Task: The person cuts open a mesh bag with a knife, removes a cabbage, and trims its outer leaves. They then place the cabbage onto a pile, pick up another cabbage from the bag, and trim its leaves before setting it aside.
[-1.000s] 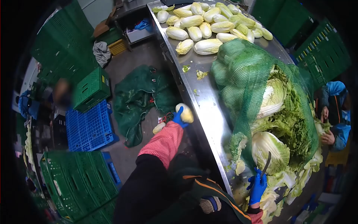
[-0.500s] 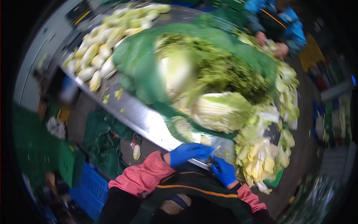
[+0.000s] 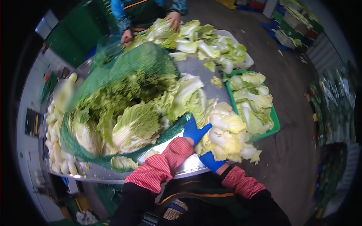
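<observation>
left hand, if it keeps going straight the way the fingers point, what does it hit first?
Probably the loose cabbage leaves at the table edge: the left hand points up and right and seems to touch them already. Depth is unclear.

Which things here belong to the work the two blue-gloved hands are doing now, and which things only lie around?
In the work:
- left hand, resting on the loose leaf pile
- right hand, under that pile at the table edge

Lying about:
- green net sack of cabbages
- green crate of leaves
- trimmed cabbages at far left
- co-worker's hands
</observation>
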Demonstrator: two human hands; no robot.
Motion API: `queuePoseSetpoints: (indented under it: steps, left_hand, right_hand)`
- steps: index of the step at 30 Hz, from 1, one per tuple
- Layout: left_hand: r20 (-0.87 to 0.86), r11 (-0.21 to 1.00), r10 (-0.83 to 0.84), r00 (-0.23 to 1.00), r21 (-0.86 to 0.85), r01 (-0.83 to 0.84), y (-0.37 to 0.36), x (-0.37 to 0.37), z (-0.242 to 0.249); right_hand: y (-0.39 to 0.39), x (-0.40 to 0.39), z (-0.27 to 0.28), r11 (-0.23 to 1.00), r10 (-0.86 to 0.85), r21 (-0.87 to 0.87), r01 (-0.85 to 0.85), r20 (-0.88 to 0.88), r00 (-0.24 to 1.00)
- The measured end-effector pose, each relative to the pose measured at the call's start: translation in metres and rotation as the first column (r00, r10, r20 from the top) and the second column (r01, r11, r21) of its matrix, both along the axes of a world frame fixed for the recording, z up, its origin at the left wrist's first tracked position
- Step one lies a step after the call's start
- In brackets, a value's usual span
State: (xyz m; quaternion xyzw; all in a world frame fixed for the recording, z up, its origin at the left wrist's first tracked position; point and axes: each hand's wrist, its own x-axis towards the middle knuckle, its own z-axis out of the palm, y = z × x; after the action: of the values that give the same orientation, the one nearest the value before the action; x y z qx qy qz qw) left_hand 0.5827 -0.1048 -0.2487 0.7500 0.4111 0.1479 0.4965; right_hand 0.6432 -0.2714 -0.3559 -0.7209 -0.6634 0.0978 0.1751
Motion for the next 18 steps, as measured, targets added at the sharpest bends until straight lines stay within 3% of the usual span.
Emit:
queuePoseSetpoints:
  steps: [2,4,5,6,7,8,11,13,15,17,18]
  left_hand:
    - [0.132,0.989,-0.078,0.988,-0.115,0.093,-0.005,0.048,0.004]
    - [0.298,0.962,-0.134,0.945,-0.188,0.196,-0.006,0.102,-0.003]
    - [0.327,0.931,-0.139,0.935,-0.278,0.236,-0.005,0.122,0.002]
    - [0.305,0.903,-0.218,0.927,-0.296,0.310,-0.004,0.131,0.031]
    - [0.283,0.871,-0.291,0.914,-0.317,0.376,-0.006,0.132,0.066]
    - [0.297,0.903,-0.308,0.904,-0.208,0.376,-0.011,0.130,0.079]
    - [0.398,0.900,-0.302,0.866,-0.179,0.397,-0.024,0.093,0.080]
    - [0.314,0.822,-0.229,0.922,-0.445,0.355,-0.033,0.042,0.074]
    - [0.376,0.790,0.002,0.926,-0.569,0.229,-0.050,-0.017,0.073]
    - [0.234,0.692,0.208,0.950,-0.721,0.026,-0.051,-0.079,0.078]
    - [0.188,0.584,0.415,0.890,-0.805,-0.103,-0.052,-0.111,0.064]
  right_hand:
    - [-0.004,0.043,0.004,0.995,-0.091,0.038,0.092,-0.009,0.996]
    - [-0.024,0.126,-0.038,0.997,0.047,0.044,-0.070,0.402,0.915]
    - [-0.022,0.138,0.062,0.924,-0.151,-0.363,0.123,-0.051,0.987]
    - [-0.016,0.151,0.138,0.815,-0.177,-0.541,0.205,0.104,0.979]
    - [-0.028,0.168,0.123,0.882,-0.389,-0.288,0.374,0.003,0.921]
    - [-0.029,0.178,0.128,0.883,-0.433,-0.216,0.417,-0.031,0.901]
    - [-0.022,0.180,0.139,0.878,-0.477,-0.099,0.468,-0.231,0.848]
    - [-0.004,0.155,0.157,0.903,-0.425,-0.103,0.417,-0.361,0.830]
    - [0.020,0.125,0.169,0.936,-0.345,-0.105,0.335,-0.448,0.825]
    - [0.052,0.095,0.175,0.972,-0.228,-0.095,0.214,-0.589,0.775]
    - [0.070,0.079,0.186,0.987,-0.136,-0.004,0.162,-0.560,0.817]
